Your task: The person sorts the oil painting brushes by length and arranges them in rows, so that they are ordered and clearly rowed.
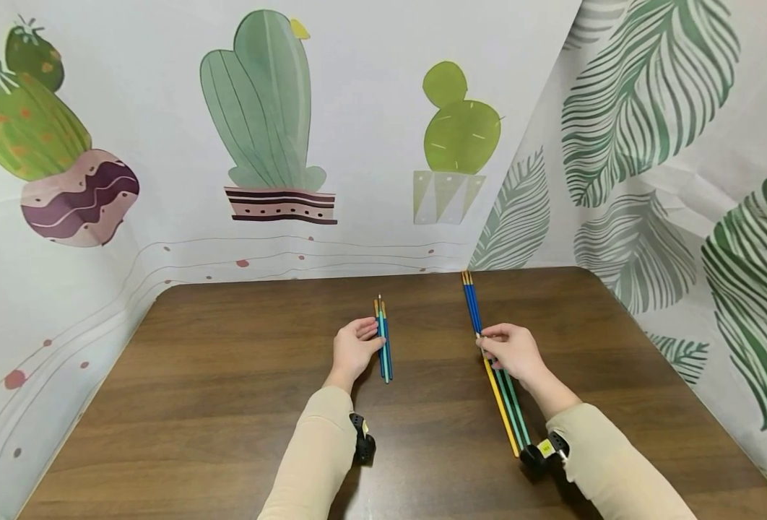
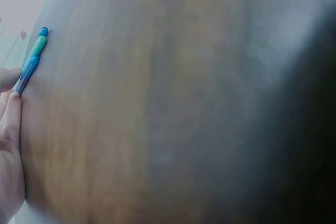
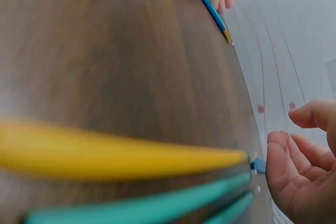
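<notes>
My left hand (image 1: 355, 350) is at a small bundle of paintbrushes (image 1: 386, 361), two dark blue and one light teal, pinching it between thumb and fingers. Their brown tips point away from me. In the left wrist view the rounded handle ends (image 2: 39, 45) stick out past the thumb and a finger. My right hand (image 1: 512, 352) hovers over the tip end of a yellow paintbrush (image 1: 502, 408) and two green paintbrushes (image 1: 518, 413). In the right wrist view its thumb stands apart from the loosely bent fingers (image 3: 281, 156), with nothing gripped.
Blue paintbrushes (image 1: 472, 303) lie beyond my right hand, their tips at the back edge of the brown wooden table (image 1: 240, 375). A wall covering (image 1: 370, 144) printed with cacti and leaves rises directly behind the table.
</notes>
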`<state>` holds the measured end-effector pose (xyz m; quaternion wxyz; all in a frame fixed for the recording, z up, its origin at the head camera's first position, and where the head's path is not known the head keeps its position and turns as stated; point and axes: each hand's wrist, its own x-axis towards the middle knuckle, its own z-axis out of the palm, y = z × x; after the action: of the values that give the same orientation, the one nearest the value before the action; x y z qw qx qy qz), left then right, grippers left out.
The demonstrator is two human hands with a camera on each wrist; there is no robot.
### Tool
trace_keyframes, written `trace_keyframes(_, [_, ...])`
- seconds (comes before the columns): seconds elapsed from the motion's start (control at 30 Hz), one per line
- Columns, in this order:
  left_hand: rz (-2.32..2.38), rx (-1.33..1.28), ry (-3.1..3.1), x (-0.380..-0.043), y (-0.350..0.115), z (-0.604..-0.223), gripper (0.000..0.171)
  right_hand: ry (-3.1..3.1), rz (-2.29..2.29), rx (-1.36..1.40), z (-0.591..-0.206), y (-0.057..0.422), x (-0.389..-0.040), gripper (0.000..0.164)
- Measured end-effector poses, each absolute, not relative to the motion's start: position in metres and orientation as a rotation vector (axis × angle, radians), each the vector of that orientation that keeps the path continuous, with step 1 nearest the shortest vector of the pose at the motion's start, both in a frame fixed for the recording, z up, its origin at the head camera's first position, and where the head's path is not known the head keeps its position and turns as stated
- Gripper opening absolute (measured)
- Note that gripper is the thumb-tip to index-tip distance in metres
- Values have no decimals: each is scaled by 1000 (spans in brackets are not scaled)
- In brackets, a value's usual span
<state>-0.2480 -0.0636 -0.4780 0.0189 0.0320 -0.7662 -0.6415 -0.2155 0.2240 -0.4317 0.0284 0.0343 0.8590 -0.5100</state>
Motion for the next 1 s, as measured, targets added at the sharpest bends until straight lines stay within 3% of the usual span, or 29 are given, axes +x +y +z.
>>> trace_keyframes(1.0, [-1994,87,-2368,-249,-65,-479,42,2348,-1791,112,-444,127,-259,31])
